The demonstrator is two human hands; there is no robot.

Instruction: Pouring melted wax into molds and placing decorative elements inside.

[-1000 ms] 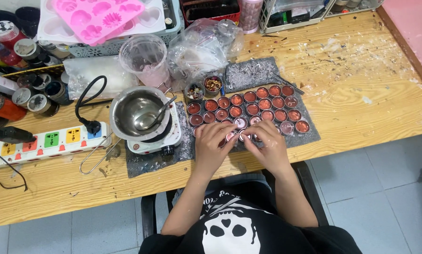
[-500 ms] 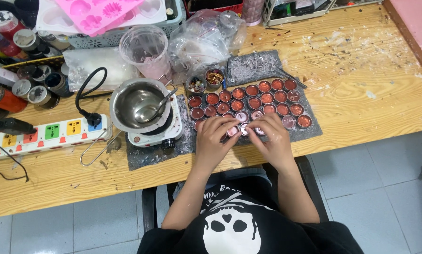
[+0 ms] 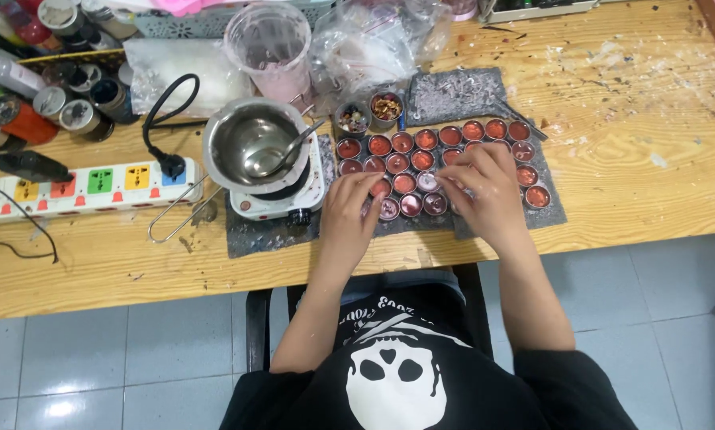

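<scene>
- Reddish wax fills the small round tins (image 3: 426, 139), which stand in rows on a grey mat (image 3: 550, 213) near the front edge of the tabletop, right of its middle.
- My left hand (image 3: 349, 216) lies over the left end of the front rows, fingers curled down on a tin there; I cannot tell whether they pinch it or only rest on it.
- My right hand (image 3: 489, 191) covers the middle of the rows, fingertips bent onto the tins below; whether that grip is closed I cannot tell either.
- I count about twenty tins showing; both hands hide more, so the full number stays unknown.
- Risk, as I judge it: the tins sit touching one another, so a nudge from either wrist could tip a neighbour, or a finger could dent a surface if the wax is soft.
- Two small cups (image 3: 387, 107) of dried bits stand just behind the back row; a reach toward them would pass over the tins and could knock them.
- One steel pot (image 3: 254, 143) with one spoon (image 3: 271, 162) sits on one small white hotplate (image 3: 282, 205), just left of the mat; an elbow could catch its wire handle (image 3: 174, 224) near the front edge.
- One power strip (image 3: 82, 188) lies toward the left edge, and one clear plastic jug (image 3: 268, 49) stands toward the back edge.
</scene>
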